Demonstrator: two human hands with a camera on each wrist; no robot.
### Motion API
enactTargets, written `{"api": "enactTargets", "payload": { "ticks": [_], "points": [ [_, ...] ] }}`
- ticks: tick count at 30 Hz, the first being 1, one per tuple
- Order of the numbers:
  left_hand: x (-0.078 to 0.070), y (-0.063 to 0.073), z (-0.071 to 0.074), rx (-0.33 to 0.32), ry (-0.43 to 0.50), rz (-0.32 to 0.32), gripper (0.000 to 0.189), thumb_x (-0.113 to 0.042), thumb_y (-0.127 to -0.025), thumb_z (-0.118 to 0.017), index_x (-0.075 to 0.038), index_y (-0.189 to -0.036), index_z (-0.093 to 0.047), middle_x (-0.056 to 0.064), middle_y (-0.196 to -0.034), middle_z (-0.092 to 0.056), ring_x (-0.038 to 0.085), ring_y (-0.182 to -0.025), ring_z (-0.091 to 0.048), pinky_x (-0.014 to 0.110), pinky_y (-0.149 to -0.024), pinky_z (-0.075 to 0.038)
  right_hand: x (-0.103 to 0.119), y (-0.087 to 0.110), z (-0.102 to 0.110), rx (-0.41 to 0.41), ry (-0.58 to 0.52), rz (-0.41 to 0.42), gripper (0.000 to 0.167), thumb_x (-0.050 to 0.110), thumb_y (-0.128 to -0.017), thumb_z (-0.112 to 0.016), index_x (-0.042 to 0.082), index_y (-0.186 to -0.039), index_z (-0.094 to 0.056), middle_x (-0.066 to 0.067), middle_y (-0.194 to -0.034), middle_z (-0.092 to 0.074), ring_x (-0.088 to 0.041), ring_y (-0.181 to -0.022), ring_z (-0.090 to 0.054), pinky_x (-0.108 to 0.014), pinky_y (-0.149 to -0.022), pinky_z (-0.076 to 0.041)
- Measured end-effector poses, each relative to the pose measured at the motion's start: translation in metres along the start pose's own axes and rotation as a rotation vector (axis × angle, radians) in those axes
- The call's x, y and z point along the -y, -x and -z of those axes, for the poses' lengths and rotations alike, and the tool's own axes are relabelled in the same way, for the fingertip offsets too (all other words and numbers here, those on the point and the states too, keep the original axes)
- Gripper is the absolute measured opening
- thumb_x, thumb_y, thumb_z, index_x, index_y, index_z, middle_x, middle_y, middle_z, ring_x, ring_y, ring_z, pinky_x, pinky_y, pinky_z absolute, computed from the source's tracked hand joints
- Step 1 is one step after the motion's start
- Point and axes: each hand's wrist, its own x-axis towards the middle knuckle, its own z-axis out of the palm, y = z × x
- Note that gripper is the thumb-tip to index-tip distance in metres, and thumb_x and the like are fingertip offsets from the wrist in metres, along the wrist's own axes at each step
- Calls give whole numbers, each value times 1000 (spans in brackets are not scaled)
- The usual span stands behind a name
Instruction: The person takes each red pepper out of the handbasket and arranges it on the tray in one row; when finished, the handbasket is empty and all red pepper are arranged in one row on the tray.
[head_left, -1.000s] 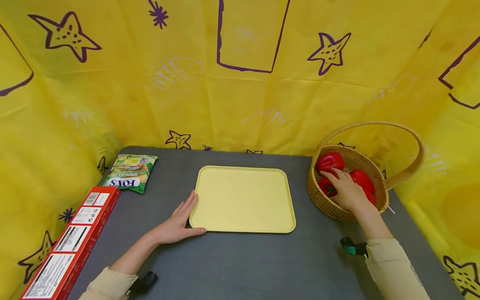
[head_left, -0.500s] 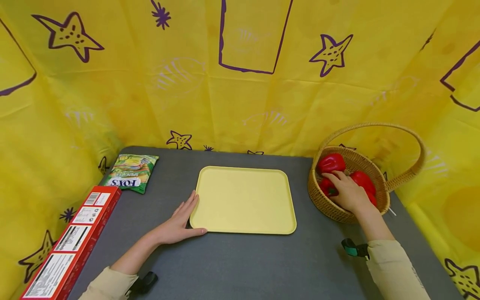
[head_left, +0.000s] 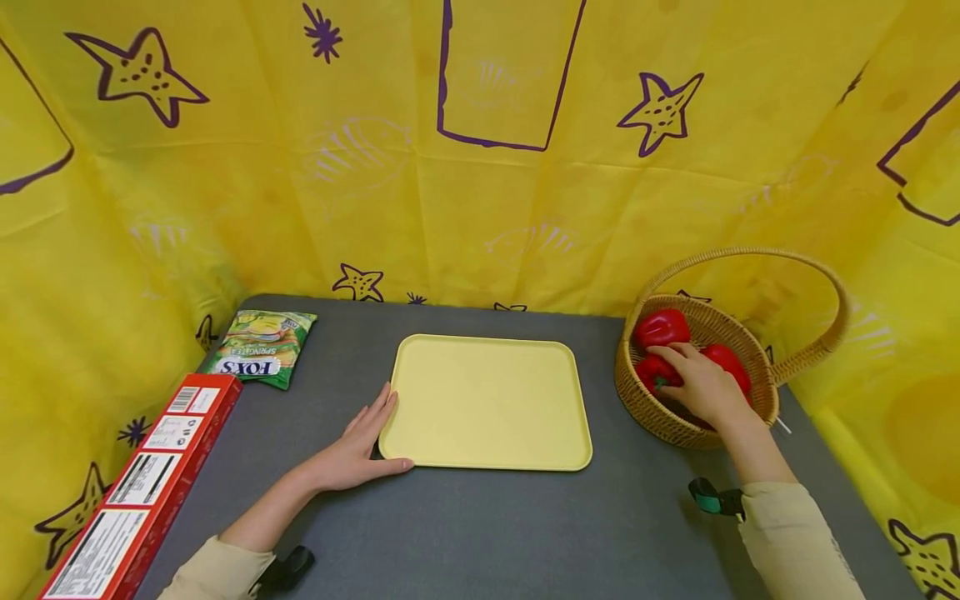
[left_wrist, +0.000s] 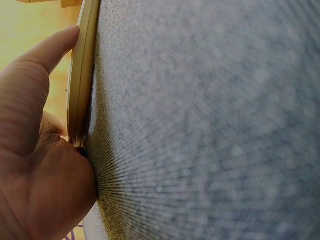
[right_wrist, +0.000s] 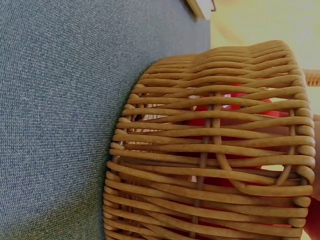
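Observation:
My left hand (head_left: 352,450) rests at the left end of a pale yellow tray (head_left: 487,462), fingers straight along its side and thumb at the near edge. In the left wrist view the thumb (left_wrist: 52,50) touches the tray's rim (left_wrist: 82,75). My right hand (head_left: 701,385) reaches inside a wicker basket (head_left: 652,417) and grips a red bell pepper (head_left: 654,371) with a green stem, thumb and fingers on either side. Another red pepper (head_left: 663,327) lies behind it and more red (head_left: 727,362) shows to the right. The basket's weave (right_wrist: 215,150) largely hides the right hand in its wrist view.
The basket's tall handle (head_left: 750,252) arches above its back and right side. On the left, a green FOX'S packet (head_left: 262,343) lies behind a long red box (head_left: 142,483). A yellow patterned cloth (head_left: 480,208) hangs around the dark table (head_left: 480,533).
My right hand has shifted slightly to the right within the basket, and more of the pepper with the stem shows. The left hand and tray stay put.

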Motion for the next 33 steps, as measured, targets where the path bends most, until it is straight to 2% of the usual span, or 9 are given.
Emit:
{"api": "enactTargets", "payload": {
  "ticks": [5,10,17,21,27,33],
  "points": [
    [0,0,0,1,1,-3,104,-45,-89,-69,2,-155,-4,19,-161,10,39,-146,6,61,-111,0,1,3,4,-24,-8,-21,70,25,-83,-78,13,-143,-45,-25,-137,-44,-52,-100,-58,-64,-73,-49],
    [0,1,0,3,0,-1,103,-45,-89,-69,2,-155,-4,19,-161,10,39,-146,6,61,-111,0,4,6,7,-88,-45,-58,70,34,-85,-76,16,-144,-45,-24,-138,-46,-51,-108,-54,-67,-75,-46],
    [1,1,0,1,-3,-2,102,-45,-89,-68,1,-155,-6,18,-161,10,40,-146,5,62,-111,0,4,9,4,-212,-124,-58,69,36,-85,-76,8,-141,-48,-29,-128,-54,-48,-110,-53,-66,-83,-44],
    [2,0,0,-1,-9,-5,101,-46,-89,-68,1,-155,-7,18,-161,10,41,-146,5,62,-111,-1,6,9,2,-256,-176,-62,67,36,-86,-75,6,-140,-49,-30,-128,-55,-47,-108,-54,-64,-85,-43],
    [3,0,0,1,-12,-6,101,-46,-89,-68,1,-155,-8,19,-161,9,42,-146,4,62,-111,-1,10,11,2,-279,-231,-102,66,39,-88,-72,4,-140,-49,-29,-124,-59,-43,-98,-56,-59,-79,-46],
    [2,0,0,1,-16,-4,101,-46,-89,-68,1,-155,-8,19,-161,9,42,-146,4,62,-111,-1,15,15,6,-272,-291,-198,68,44,-91,-66,6,-144,-44,-31,-128,-55,-47,-106,-52,-64,-82,-44]
  ]
}}
